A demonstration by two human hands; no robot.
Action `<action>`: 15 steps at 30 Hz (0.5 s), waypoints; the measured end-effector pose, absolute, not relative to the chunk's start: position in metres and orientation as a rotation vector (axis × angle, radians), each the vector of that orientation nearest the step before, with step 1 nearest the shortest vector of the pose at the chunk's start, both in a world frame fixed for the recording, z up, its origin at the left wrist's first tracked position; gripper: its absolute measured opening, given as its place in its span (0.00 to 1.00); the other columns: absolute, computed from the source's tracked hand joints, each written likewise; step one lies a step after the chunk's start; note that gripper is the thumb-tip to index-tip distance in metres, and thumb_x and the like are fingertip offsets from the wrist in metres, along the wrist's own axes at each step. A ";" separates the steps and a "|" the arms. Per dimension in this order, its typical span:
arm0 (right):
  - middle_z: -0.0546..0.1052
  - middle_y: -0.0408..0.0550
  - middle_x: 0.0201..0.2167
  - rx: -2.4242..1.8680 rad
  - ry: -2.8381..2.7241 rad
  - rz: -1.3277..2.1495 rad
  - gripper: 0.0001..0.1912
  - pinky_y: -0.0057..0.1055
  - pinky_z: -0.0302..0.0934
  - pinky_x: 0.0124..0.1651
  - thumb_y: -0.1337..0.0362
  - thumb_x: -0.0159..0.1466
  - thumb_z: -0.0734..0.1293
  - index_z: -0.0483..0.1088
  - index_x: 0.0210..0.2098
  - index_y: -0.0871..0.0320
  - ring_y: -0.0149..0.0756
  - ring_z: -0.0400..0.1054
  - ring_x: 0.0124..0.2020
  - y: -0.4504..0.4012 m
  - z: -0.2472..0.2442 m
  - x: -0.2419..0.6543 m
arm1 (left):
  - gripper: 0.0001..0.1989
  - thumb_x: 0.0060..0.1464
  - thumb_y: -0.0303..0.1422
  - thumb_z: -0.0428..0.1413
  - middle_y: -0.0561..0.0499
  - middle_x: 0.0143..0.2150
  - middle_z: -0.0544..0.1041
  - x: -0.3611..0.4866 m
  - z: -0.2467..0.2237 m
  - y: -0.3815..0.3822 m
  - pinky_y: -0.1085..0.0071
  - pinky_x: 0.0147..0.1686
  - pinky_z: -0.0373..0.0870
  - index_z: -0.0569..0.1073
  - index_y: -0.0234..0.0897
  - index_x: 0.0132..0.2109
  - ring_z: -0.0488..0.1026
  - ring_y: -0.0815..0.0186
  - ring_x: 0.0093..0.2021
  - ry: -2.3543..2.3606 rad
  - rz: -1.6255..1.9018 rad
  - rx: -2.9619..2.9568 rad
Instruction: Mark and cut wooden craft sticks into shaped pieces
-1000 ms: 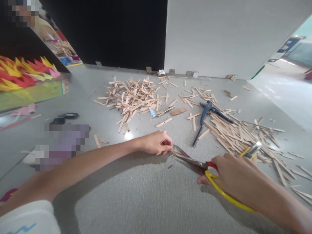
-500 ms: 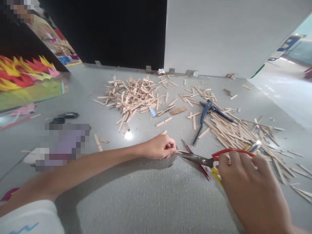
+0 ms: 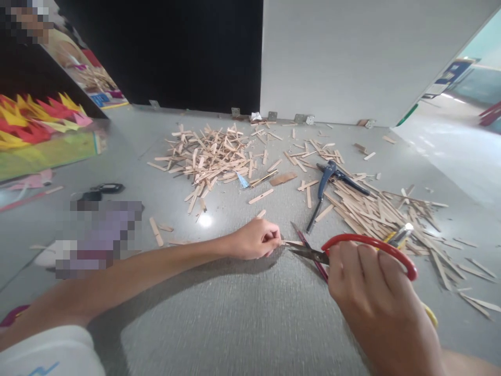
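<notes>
My left hand (image 3: 256, 238) is closed in a pinch on a thin wooden craft stick (image 3: 293, 242), whose end pokes out to the right of the fingertips. My right hand (image 3: 379, 287) is wrapped around the red handles of a pair of scissors (image 3: 312, 254). The blades are parted and point left, close to the stick's free end. Under the scissors lies a slim dark red tool (image 3: 298, 232), partly covered. Beyond my right hand is a yellow-and-clear cutter (image 3: 402, 235), partly hidden.
A heap of craft sticks (image 3: 211, 156) lies at centre back, with a second spread of sticks (image 3: 360, 203) at right. A blue glue gun (image 3: 326, 180) rests between. Black and white panels (image 3: 332, 57) stand behind. Folded paper spikes (image 3: 35, 117) and a blurred purple object (image 3: 105, 224) are at left.
The scissor blades and handles have spread apart. My right hand has shifted a little left with them. My left hand keeps its pinch on the stick, almost unmoved.
</notes>
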State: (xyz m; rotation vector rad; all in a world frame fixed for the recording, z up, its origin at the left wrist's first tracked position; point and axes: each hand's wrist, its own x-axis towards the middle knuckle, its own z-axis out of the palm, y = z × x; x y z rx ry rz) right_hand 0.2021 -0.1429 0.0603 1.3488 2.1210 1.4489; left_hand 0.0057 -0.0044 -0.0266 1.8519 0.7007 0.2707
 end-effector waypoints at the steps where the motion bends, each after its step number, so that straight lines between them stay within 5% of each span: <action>1: 0.63 0.46 0.21 1.353 2.124 1.424 0.25 0.36 0.52 0.32 0.79 0.71 0.56 0.66 0.21 0.55 0.40 0.58 0.23 -0.144 0.059 0.203 | 0.12 0.65 0.31 0.53 0.59 0.20 0.71 0.006 -0.027 -0.004 0.74 0.27 0.64 0.67 0.37 0.30 0.65 0.73 0.17 0.699 0.274 1.853; 8: 0.67 0.50 0.20 1.650 2.008 1.227 0.16 0.33 0.54 0.30 0.83 0.57 0.61 0.71 0.20 0.60 0.41 0.65 0.23 -0.142 0.032 0.215 | 0.11 0.64 0.31 0.53 0.59 0.21 0.71 0.006 -0.029 -0.009 0.73 0.29 0.64 0.67 0.37 0.31 0.63 0.74 0.19 0.716 0.334 1.871; 15: 0.71 0.53 0.26 1.571 2.131 1.320 0.19 0.39 0.59 0.38 0.81 0.64 0.58 0.75 0.27 0.60 0.47 0.65 0.30 -0.120 0.055 0.221 | 0.11 0.64 0.31 0.52 0.58 0.20 0.70 0.004 -0.018 -0.003 0.74 0.24 0.60 0.69 0.38 0.31 0.62 0.72 0.19 0.764 0.394 1.879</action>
